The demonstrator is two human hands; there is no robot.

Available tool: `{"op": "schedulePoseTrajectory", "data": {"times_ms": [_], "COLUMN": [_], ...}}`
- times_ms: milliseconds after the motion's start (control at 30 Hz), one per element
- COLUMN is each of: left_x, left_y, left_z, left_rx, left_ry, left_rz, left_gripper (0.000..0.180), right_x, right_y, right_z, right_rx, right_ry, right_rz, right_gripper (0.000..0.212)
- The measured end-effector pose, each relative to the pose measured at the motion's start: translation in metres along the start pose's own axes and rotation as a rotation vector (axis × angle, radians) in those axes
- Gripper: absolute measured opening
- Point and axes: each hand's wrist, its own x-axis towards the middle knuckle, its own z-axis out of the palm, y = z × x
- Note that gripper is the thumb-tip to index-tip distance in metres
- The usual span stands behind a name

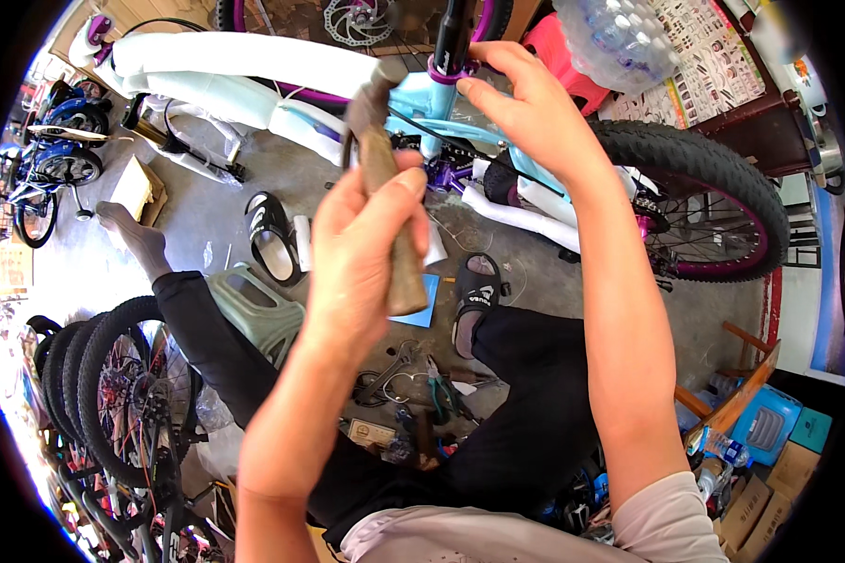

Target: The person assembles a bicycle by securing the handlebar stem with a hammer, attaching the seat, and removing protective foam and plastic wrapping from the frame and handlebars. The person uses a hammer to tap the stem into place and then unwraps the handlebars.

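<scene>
My left hand (359,235) is closed round the wooden handle of a hammer (406,272). The hammer stands upright, its slightly blurred head in front of a light-blue bicycle frame (421,101). At the frame's seat tube, my right hand (540,117) pinches a purple seat clamp (441,73) between thumb and fingers. A black seat post (453,36) rises out of this clamp. White foam wrap (244,58) covers much of the frame. To the right is the rear wheel (765,202), with a knobby black tyre and purple rim.
Pliers (438,387) and other tools lie on the floor between my legs. A green plastic stool (253,305) and a black slide sandal (270,239) are left of centre. Several bicycle wheels (127,389) stand at lower left. Bottled water (620,42) sits at upper right.
</scene>
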Motion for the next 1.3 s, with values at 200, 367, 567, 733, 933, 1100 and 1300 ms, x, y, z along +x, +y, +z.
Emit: {"op": "schedulePoseTrajectory", "data": {"times_ms": [200, 367, 567, 733, 933, 1100, 1300], "left_x": [0.083, 0.163, 0.226, 0.257, 0.269, 0.266, 0.264], "left_y": [0.087, 0.134, 0.13, 0.112, 0.101, 0.105, 0.106], "left_z": [-0.056, -0.043, 0.0, 0.021, 0.032, 0.038, 0.038], "left_rx": [0.893, 1.818, 2.154, 2.179, 2.153, 2.118, 2.081], "left_ry": [0.012, -0.144, -0.394, -0.764, -0.899, -0.913, -0.903], "left_rz": [0.209, 0.579, 0.677, 0.683, 0.63, 0.626, 0.683], "left_gripper": [0.035, 0.027, 0.018, 0.02, 0.03, 0.03, 0.029], "right_x": [-0.006, -0.017, -0.035, -0.031, -0.018, -0.017, -0.016], "right_y": [-0.007, -0.037, -0.084, -0.086, -0.079, -0.077, -0.077], "right_z": [0.001, 0.002, 0.053, 0.068, 0.055, 0.059, 0.067], "right_rx": [-0.12, -0.094, 1.294, 1.393, 1.559, 1.529, 1.586], "right_ry": [0.2, 0.513, 0.643, 0.537, 0.555, 0.503, 0.536], "right_rz": [0.017, 0.302, 0.805, 0.902, 0.984, 0.996, 0.997], "right_gripper": [0.056, 0.059, 0.022, 0.029, 0.028, 0.029, 0.026]}}
